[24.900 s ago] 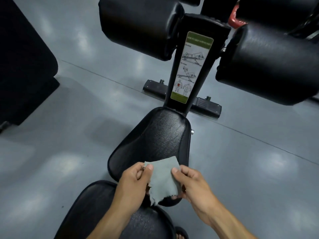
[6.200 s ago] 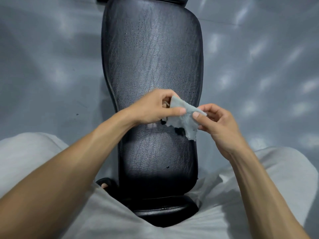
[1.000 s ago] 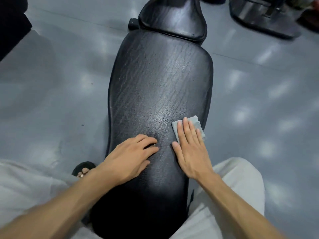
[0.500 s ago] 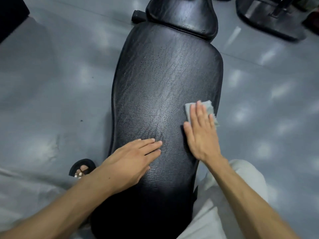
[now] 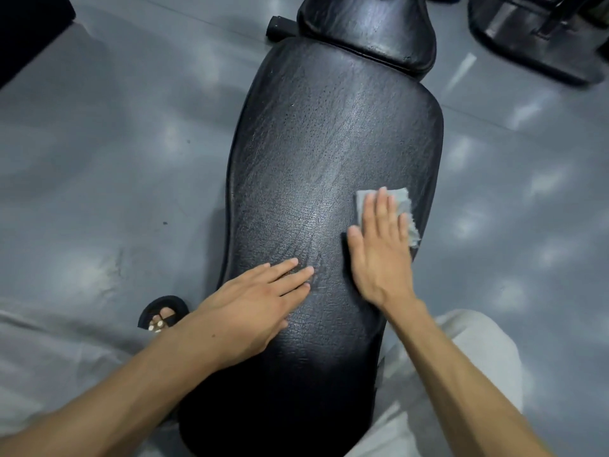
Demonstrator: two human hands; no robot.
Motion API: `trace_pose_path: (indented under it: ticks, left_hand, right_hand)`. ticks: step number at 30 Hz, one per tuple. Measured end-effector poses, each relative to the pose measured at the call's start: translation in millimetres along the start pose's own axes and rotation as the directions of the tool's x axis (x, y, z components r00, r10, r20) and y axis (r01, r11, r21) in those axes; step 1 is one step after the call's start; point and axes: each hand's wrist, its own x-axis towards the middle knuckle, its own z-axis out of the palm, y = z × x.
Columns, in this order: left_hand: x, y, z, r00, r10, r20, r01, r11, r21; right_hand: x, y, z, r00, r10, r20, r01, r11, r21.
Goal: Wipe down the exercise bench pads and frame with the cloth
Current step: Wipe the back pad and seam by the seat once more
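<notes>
The long black back pad (image 5: pixel 313 153) of the bench runs away from me down the middle of the view, its leather creased and shiny. Beyond it sits the smaller black seat pad (image 5: pixel 365 24). My right hand (image 5: pixel 379 249) lies flat with straight fingers on a small grey cloth (image 5: pixel 403 201), pressing it onto the pad near its right edge. My left hand (image 5: pixel 260 301) rests flat on the pad's near left part, fingers straight, holding nothing.
Grey glossy floor (image 5: pixel 115 159) surrounds the bench. A black adjustment knob (image 5: pixel 276 26) sticks out left of the seat joint. Another machine's black base (image 5: pixel 534 37) stands at the top right. My sandalled foot (image 5: pixel 163 316) is left of the bench; my light trousers (image 5: pixel 478 364) straddle it.
My right hand has slid the cloth forward along the pad's right side, away from me. My left hand has stayed in place on the pad.
</notes>
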Motion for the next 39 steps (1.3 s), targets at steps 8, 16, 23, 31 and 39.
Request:
trace_pose_path:
  ticks: [8,16,23,31,39]
  left_hand:
    - [-2,6,-13,0.988,-0.028,0.152,0.036,0.998,-0.053]
    - [-7,3,-19,0.983,-0.056,0.175,0.072,0.994,-0.087]
    - [-11,-6,-21,0.973,-0.133,0.189,0.153,0.984,-0.095]
    - [-14,-9,-22,0.969,-0.145,0.198,0.167,0.981,-0.101]
    - [-15,-10,-22,0.972,-0.12,0.204,0.147,0.982,-0.122]
  right_hand:
    - [5,5,-5,0.937,-0.332,0.105,0.339,0.94,-0.05]
    - [-11,-51,2,0.841,-0.512,0.174,0.522,0.853,-0.015]
    - [49,-31,-7,0.952,-0.299,0.068,0.301,0.954,-0.01]
    - [60,-35,-11,0.751,-0.633,0.188,0.653,0.754,-0.071]
    - [33,-61,-5,0.558,-0.781,0.281,0.82,0.571,-0.041]
